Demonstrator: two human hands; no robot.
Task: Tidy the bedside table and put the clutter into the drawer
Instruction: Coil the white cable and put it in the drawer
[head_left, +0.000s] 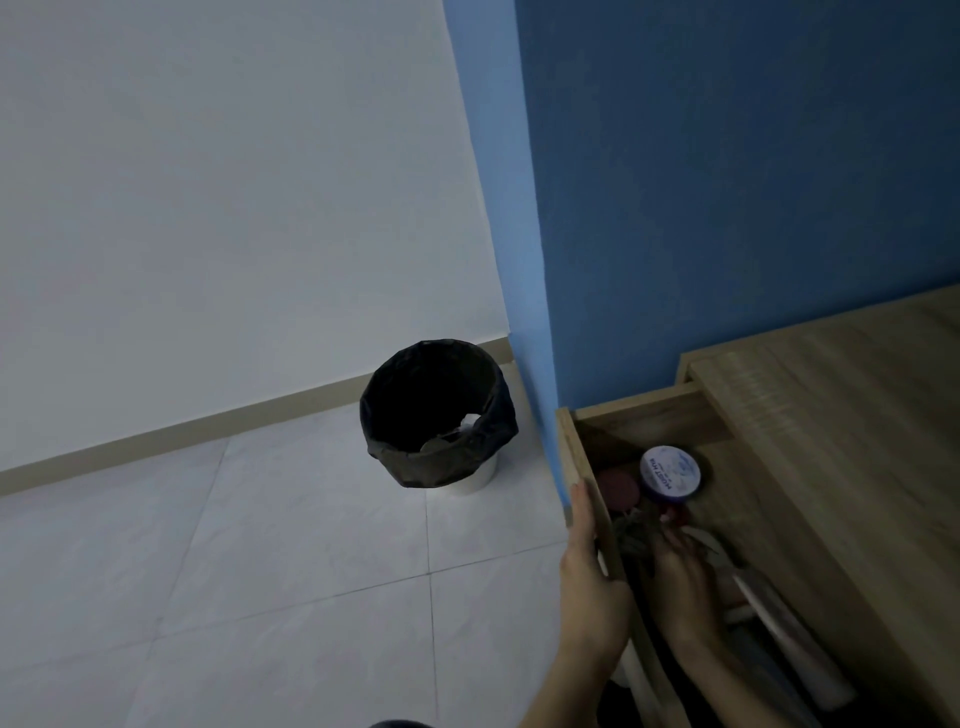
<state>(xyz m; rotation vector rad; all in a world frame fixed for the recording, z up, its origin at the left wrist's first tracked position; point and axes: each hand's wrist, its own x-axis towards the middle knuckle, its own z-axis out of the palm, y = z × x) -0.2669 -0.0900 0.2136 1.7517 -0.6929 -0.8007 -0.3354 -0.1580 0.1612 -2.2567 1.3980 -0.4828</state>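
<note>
Open drawer (570, 441) under the bedside table (831, 415) top, with a purple-lidded jar (670, 475) inside. Left hand (587, 577) flat against its front, fingers straight, grasping nothing. Right hand (680, 587) down among the clutter, grip impossible to tell. Beyond, black-lined bin (441, 460) on the floor.

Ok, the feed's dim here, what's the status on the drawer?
Left hand flat on front of open wooden drawer. Right hand inside among clutter, grip unclear. Round white-lidded purple tin already in. Nothing visibly blocking.
</note>
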